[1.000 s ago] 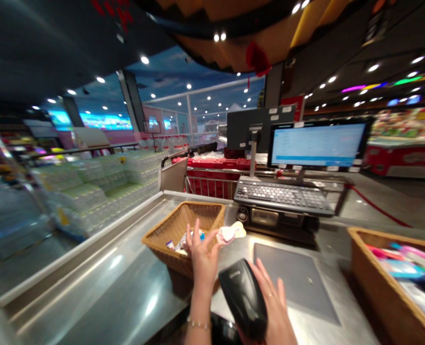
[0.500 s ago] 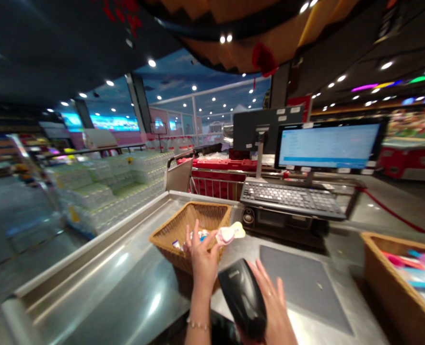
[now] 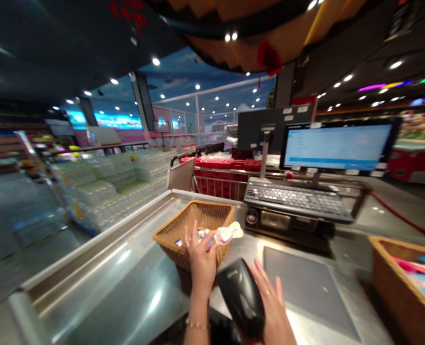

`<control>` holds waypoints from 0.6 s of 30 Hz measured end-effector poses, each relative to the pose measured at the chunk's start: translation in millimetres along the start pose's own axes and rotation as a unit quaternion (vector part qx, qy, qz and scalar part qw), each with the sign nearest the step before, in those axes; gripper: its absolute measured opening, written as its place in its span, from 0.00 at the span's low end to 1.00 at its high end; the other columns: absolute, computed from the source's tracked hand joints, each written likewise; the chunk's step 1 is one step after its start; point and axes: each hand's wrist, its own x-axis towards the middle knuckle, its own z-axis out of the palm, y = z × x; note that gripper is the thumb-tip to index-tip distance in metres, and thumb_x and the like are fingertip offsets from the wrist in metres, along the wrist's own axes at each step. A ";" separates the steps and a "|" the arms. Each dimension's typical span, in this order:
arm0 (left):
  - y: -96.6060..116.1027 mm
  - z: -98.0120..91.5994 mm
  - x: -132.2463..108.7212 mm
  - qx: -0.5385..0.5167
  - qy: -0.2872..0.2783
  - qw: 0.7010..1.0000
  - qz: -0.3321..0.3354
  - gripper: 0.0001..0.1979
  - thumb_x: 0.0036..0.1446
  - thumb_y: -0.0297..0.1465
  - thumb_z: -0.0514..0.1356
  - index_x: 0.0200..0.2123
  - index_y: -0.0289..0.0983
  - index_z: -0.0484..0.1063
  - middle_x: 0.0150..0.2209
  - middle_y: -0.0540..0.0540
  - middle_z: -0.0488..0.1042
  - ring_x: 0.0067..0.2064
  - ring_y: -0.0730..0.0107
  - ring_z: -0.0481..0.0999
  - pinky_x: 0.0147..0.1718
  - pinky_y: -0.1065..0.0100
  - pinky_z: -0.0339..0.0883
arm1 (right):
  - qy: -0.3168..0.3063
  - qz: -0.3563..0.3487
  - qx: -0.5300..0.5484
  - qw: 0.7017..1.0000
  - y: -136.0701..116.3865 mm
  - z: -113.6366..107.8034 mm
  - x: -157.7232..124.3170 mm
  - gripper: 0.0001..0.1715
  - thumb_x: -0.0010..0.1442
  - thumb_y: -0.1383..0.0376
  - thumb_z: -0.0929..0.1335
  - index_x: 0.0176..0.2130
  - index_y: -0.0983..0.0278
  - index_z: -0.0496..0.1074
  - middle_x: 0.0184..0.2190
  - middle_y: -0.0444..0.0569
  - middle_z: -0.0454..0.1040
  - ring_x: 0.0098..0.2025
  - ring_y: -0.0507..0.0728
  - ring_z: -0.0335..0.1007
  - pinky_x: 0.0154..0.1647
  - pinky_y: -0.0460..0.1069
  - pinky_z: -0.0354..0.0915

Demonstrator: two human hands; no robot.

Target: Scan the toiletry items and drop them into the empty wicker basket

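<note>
My left hand (image 3: 202, 254) pinches a small pink and yellow flat item (image 3: 229, 233) between thumb and forefinger, its other fingers raised. I cannot make out what kind of item it is. The hand hangs over the near right side of a wicker basket (image 3: 169, 231) with several small packaged items (image 3: 202, 235) at its bottom. My right hand (image 3: 270, 297) is wrapped round a black barcode scanner (image 3: 242, 297), whose head points up and left toward the left hand. The scanner's grip and the fingertips beneath it are hidden.
A steel counter (image 3: 126, 282) carries a grey mat (image 3: 306, 282) to the right. Behind it stand a keyboard (image 3: 299, 199) and a lit monitor (image 3: 338, 146). A second wicker basket (image 3: 388, 268) with colourful goods is at the right edge. A shopping cart (image 3: 219, 184) stands beyond the counter.
The view has turned slightly left, so the counter and screen sit a little further right. Both hands keep nearly the same pose, with the pink and yellow item still in the left.
</note>
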 end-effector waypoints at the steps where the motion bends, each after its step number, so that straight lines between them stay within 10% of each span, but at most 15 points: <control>1: -1.5 -0.6 0.1 0.002 0.000 1.000 0.000 0.12 0.53 0.31 0.64 0.41 0.46 0.81 0.64 0.44 0.62 0.69 0.47 0.49 0.64 0.44 0.51 | -0.002 0.000 0.001 1.000 -0.8 0.1 0.5 0.53 0.56 0.65 0.60 0.70 0.61 0.25 0.61 0.64 0.65 0.65 0.76 0.56 0.55 0.80 0.54; 18: -14.2 -8.9 -1.5 0.011 0.000 1.000 -0.020 0.12 0.55 0.29 0.61 0.42 0.45 0.81 0.65 0.42 0.61 0.69 0.44 0.48 0.65 0.40 0.46 | -0.011 -0.006 0.038 0.999 -5.5 14.1 1.1 0.46 0.58 0.64 0.61 0.69 0.59 0.38 0.63 0.62 0.63 0.67 0.76 0.52 0.57 0.80 0.52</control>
